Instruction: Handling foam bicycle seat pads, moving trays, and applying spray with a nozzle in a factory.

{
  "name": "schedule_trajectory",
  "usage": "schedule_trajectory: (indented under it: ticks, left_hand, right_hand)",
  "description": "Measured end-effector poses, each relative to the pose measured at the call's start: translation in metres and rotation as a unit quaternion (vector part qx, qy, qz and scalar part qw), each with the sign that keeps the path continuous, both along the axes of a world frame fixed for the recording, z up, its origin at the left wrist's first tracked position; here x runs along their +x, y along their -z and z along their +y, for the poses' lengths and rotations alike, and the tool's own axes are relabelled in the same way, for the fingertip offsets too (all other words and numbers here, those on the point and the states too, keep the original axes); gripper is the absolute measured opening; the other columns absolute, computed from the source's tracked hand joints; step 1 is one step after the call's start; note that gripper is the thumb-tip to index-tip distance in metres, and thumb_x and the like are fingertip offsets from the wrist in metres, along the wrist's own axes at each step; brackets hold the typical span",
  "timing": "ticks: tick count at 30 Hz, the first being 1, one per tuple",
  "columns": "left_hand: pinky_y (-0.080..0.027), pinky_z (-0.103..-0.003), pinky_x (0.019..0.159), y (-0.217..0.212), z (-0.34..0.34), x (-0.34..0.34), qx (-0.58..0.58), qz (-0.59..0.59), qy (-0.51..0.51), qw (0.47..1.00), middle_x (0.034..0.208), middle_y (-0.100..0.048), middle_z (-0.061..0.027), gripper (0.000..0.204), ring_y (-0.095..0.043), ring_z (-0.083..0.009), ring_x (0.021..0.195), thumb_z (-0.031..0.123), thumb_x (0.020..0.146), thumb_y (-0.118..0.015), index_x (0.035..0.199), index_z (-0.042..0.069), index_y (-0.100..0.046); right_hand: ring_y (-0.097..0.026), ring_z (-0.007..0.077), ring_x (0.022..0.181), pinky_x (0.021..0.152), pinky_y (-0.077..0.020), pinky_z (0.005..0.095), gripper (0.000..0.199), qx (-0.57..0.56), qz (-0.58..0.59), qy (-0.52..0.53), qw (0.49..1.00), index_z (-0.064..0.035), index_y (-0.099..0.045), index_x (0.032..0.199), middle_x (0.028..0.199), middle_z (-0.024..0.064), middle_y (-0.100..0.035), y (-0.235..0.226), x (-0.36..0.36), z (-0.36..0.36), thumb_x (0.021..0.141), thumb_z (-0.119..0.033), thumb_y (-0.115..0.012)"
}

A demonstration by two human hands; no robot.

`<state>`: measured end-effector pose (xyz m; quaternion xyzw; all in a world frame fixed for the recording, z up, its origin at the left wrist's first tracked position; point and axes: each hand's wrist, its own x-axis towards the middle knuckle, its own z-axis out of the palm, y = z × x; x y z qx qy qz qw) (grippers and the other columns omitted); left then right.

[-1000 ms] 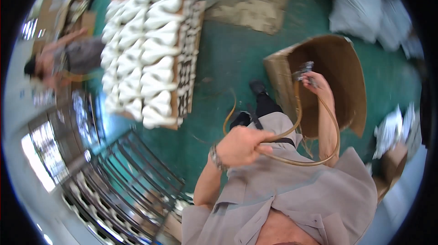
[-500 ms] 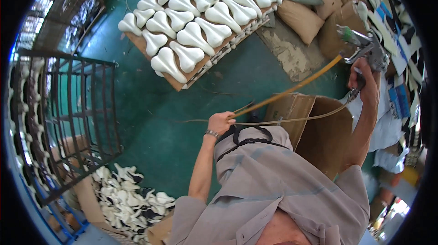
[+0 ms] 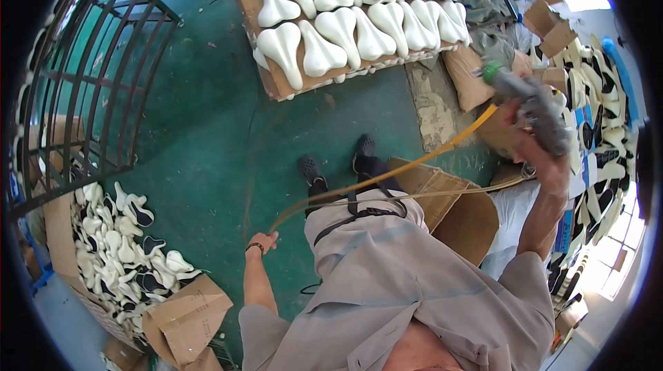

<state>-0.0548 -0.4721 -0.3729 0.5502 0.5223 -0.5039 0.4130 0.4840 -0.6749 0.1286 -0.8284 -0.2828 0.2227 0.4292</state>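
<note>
My right hand (image 3: 545,153) is raised at the right and grips a grey pneumatic tool (image 3: 530,101) with a green end. Two yellowish hoses (image 3: 387,181) run from the tool across my front to my left hand (image 3: 266,240), which is closed on them low beside my hip. I wear a grey shirt and dark shoes (image 3: 312,170) and stand on a green floor. An open cardboard box (image 3: 456,208) sits just right of my feet.
A wooden pallet (image 3: 276,81) stacked with white saddle-shaped parts lies ahead. A black metal cage (image 3: 90,88) stands at the left, with a cardboard bin of white and black parts (image 3: 124,246) below it. More such parts are piled at the right (image 3: 594,115), beside sacks (image 3: 466,74).
The view has swung round, so the pallet now lies ahead and the cage at the left. My right hand stays raised with the tool; my left hand has dropped lower along the hoses.
</note>
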Motion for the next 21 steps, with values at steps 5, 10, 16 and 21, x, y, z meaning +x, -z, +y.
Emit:
schedule_trajectory:
  ticks: [5, 10, 16, 21]
  left_hand:
    - [-0.057, -0.048, 0.08, -0.012, -0.017, 0.048, 0.19, -0.211, -0.152, 0.947, 0.088, -0.076, -0.0161, 0.049, -0.072, -0.0369, 0.087, 0.057, 0.092, -0.066, 0.09, 0.01, -0.08]
    - [-0.056, -0.049, 0.079, -0.027, -0.029, 0.103, 0.285, -0.167, -0.03, 0.943, 0.093, -0.077, -0.0148, 0.044, -0.072, -0.0383, 0.09, 0.056, 0.086, -0.076, 0.094, 0.013, -0.079]
    - [-0.058, -0.05, 0.08, -0.028, -0.027, 0.114, 0.296, -0.164, -0.035, 0.94, 0.093, -0.077, -0.0169, 0.04, -0.073, -0.04, 0.091, 0.052, 0.085, -0.078, 0.093, 0.013, -0.079]
    - [-0.057, -0.049, 0.08, -0.03, -0.021, 0.134, 0.289, -0.167, -0.038, 0.942, 0.092, -0.077, -0.0153, 0.037, -0.072, -0.0385, 0.091, 0.048, 0.087, -0.078, 0.091, 0.011, -0.079]
  right_hand:
    - [-0.068, 0.0253, 0.097, 0.079, -0.0553, 0.0358, 0.076, -0.035, -0.142, -0.356, 0.923, -0.0067, -0.051, 0.152, 0.117, 0.0122, -0.071, 0.041, -0.007, 0.044, 0.079, 0.01, -0.063]
    - [-0.066, 0.0431, 0.095, 0.082, -0.0517, 0.0468, 0.075, -0.144, -0.142, -0.371, 0.906, -0.0057, -0.051, 0.15, 0.107, 0.0205, -0.067, 0.036, -0.021, 0.086, 0.079, 0.009, -0.066]
    - [-0.069, 0.0418, 0.104, 0.093, -0.0531, 0.0445, 0.085, -0.212, -0.133, -0.429, 0.868, -0.0038, -0.055, 0.148, 0.116, 0.0223, -0.07, 0.019, -0.02, 0.094, 0.065, 0.013, -0.059]
    - [-0.07, 0.0422, 0.101, 0.09, -0.0536, 0.0445, 0.08, -0.207, -0.143, -0.397, 0.882, -0.0049, -0.057, 0.146, 0.113, 0.0211, -0.071, 0.02, -0.017, 0.095, 0.068, 0.009, -0.064]
